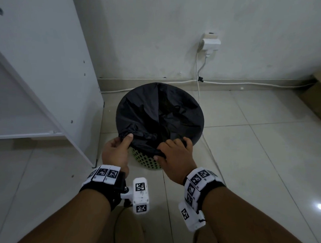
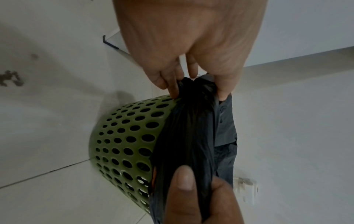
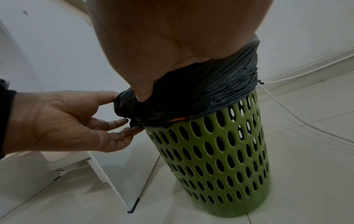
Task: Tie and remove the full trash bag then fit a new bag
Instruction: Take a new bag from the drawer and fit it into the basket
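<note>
Black trash bag (image 1: 160, 112), centre of the head view, its hem folded over the rim of a green perforated bin (image 3: 214, 151) standing on the tiled floor (image 1: 257, 155). The left hand (image 1: 116, 148) pinches gathered hem between thumb and fingers at the near rim; the right hand (image 1: 176, 158) clamps the hem just beside it. To do this well — peel the hem upward evenly around the rim, gathering slack toward the centre, steadying the light bin against tipping.
</note>
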A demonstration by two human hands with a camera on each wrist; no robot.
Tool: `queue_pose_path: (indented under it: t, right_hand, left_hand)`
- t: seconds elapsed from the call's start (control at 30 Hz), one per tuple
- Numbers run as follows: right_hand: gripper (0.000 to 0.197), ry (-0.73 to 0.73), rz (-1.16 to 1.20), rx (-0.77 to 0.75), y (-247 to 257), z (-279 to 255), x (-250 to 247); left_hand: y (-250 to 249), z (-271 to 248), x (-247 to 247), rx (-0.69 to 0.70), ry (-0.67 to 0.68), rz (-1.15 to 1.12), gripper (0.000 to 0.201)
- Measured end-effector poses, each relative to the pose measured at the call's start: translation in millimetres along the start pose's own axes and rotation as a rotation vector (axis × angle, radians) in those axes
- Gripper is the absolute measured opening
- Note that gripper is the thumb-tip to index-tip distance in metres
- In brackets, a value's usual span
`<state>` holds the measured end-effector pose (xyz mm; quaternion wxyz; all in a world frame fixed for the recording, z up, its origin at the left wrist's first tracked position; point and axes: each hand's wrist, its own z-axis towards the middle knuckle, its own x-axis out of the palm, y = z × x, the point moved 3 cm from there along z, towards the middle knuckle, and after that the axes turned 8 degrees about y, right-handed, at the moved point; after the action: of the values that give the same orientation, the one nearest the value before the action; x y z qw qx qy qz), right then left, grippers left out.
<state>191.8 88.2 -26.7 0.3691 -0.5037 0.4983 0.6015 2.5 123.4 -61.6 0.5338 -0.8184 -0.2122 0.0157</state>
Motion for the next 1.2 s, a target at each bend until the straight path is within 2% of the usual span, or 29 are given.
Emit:
queue_pose_path:
  t: [0.07,0.2,0.23,0.33,0.43,0.63,0.73,0.9,1.1,1.2]
  right_hand:
    - [0.036,0.009,-0.003,0.000,0,0,0]
    - [0.036,0.023,0.003,0.005,1,-1,-1]
    - [0.036,0.021,0.006,0.008,1,-1,-1]
    - [0.035,0.012,0.000,0.014,2,0,0]
    - [0.033,-0.002,0.005,0.015,2,0,0]
    - [0.032,-0.017,-0.001,0.002,1,3,1]
    - [0.033,-0.027,0.007,-0.012,-2,3,1]
    - [0.031,-0.042,0.007,-0.010,-2,1,1]
    - [0.028,-0.038,0.003,-0.009,-1,-2,3]
    - [0.027,-0.026,0.007,-0.014,-2,-1,2]
  left_hand:
    - [0,-1,0,-0.024,0.005,-0.010,0.023]
    - [-2,0,-1,0.030,-0.067,0.014,0.055]
    - [-2,0,0,0.028,-0.064,-0.001,0.058]
    - [-4,5,4,0.004,-0.046,-0.029,0.040]
    - [-7,8,6,0.026,-0.032,0.014,0.039]
    - [-18,-3,0,0.086,0.111,0.176,0.008]
    - [-24,-11,-2,0.107,0.080,0.253,0.019]
    - [-16,-15,-3,0.011,0.067,0.244,0.025]
    - [-11,-13,0,0.035,0.052,0.314,0.040]
    - [-8,-10,2,0.020,0.069,0.295,0.034]
